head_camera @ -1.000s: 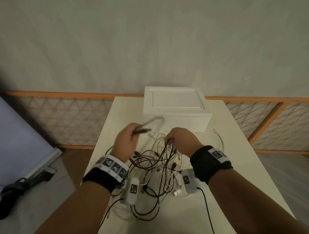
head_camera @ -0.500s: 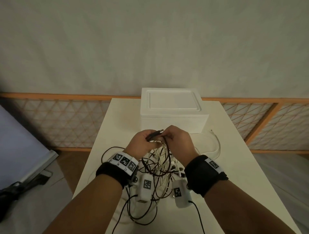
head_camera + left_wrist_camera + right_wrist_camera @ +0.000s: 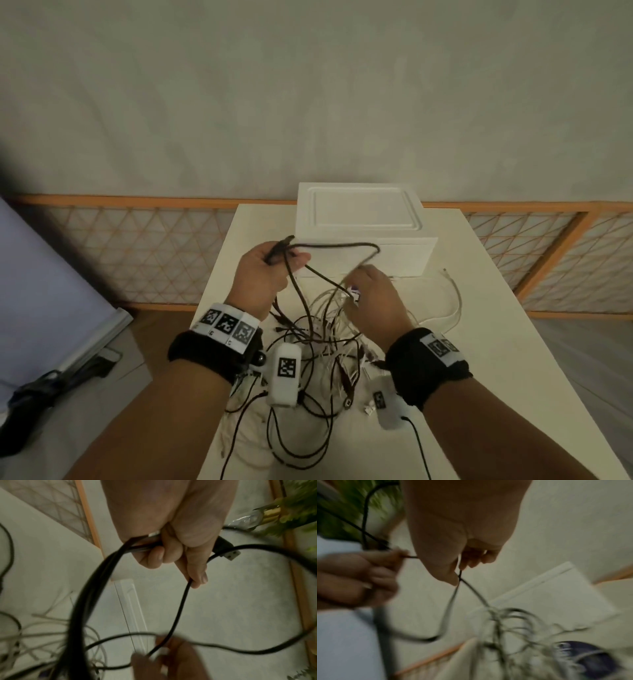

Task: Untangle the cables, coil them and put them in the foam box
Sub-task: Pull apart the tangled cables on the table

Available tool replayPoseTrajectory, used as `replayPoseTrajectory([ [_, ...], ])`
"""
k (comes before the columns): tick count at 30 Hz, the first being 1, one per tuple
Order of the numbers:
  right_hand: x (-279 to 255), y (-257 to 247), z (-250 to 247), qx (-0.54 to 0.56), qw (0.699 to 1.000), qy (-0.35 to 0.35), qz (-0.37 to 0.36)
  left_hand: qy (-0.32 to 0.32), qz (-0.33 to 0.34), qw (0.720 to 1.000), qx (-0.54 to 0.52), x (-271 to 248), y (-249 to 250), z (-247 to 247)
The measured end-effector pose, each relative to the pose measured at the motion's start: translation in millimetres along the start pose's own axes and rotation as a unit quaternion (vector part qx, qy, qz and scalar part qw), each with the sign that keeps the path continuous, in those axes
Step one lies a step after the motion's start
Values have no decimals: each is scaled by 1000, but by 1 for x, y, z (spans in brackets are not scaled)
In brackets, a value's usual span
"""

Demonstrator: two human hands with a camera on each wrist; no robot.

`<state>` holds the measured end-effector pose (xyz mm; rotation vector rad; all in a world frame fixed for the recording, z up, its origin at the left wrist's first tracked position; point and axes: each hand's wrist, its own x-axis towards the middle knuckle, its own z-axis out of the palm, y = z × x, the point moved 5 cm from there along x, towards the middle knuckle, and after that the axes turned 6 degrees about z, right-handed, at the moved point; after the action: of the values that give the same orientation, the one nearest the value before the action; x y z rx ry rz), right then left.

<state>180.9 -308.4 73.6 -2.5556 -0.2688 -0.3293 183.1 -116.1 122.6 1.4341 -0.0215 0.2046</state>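
A tangle of black and white cables [image 3: 318, 346] lies on the white table [image 3: 496, 359] in front of the closed white foam box [image 3: 363, 219]. My left hand [image 3: 274, 263] is raised and grips several turns of a black cable [image 3: 335, 245] with its USB plug [image 3: 231, 555] sticking out past the thumb. One loop of this cable arcs to my right hand [image 3: 370, 291], which pinches the black cable [image 3: 459, 574] between thumb and fingertip just above the tangle. The wrist views are blurred.
A single white cable [image 3: 452, 301] curls on the table right of the tangle. Wrist camera units [image 3: 286, 373] hang under both wrists. An orange lattice fence [image 3: 137, 253] runs behind the table. A pale panel [image 3: 44, 291] and dark object [image 3: 41, 387] lie on the floor at left.
My hands, together half a second ago, have drawn apart: the left hand rose to the left with the black cable and a loop now spans to the right hand.
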Motion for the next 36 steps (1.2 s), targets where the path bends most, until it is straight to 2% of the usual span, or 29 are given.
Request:
replayPoseTrajectory([
  [1, 3, -19, -1, 47, 998, 8, -30, -7, -4, 1000, -8, -2, -2, 7],
  [3, 6, -30, 12, 80, 995, -56, -11, -19, 17, 999, -22, -4, 9, 18],
  [4, 5, -21, 23, 69, 992, -104, 24, -9, 39, 998, -39, -2, 19, 18],
  [6, -4, 8, 34, 81, 983, -147, 74, 38, 72, 993, -90, 7, 41, 3],
  [8, -12, 30, 33, 85, 976, -181, 85, 82, 83, 984, -137, 14, 59, -20],
  [10, -9, 37, 31, 60, 973, -209, 81, 104, 116, 986, -62, 17, 65, -36],
  [12, 6, 23, 19, 68, 977, -186, 75, 74, 94, 992, -33, 21, 51, -41],
  [15, 31, -4, -10, 217, 971, -91, 48, -33, -50, 989, -138, 20, -1, -24],
  [16, 35, -13, -19, 238, 969, -64, 19, -58, -69, 984, -151, 15, -16, -15],
  [19, 40, -28, -24, 254, 962, -84, 54, -117, -62, 989, -64, -4, -46, 17],
  [22, 37, -30, -25, 254, 961, -83, 71, -126, -45, 991, -12, -15, -51, 44],
  [26, 34, -22, -30, 217, 974, -44, 44, -145, -12, 989, 24, -15, -50, 56],
  [28, 34, -19, -31, 192, 979, -50, 36, -134, -4, 990, 39, -13, -51, 56],
  [30, 31, -17, -31, 222, 973, -47, 44, -83, -21, 996, 18, -9, -56, 51],
  [32, 29, -17, -31, 295, 953, -38, 58, -71, -44, 996, -12, -8, -64, 48],
  [33, 29, -18, -32, 351, 932, -35, 79, -83, -41, 996, -8, -7, -67, 47],
  [34, 29, -17, -31, 426, 897, -39, 112, -100, -33, 994, 9, -7, -70, 46],
  [36, 28, -21, -27, 567, 794, -72, 209, -134, -15, 988, 80, -7, -77, 43],
])
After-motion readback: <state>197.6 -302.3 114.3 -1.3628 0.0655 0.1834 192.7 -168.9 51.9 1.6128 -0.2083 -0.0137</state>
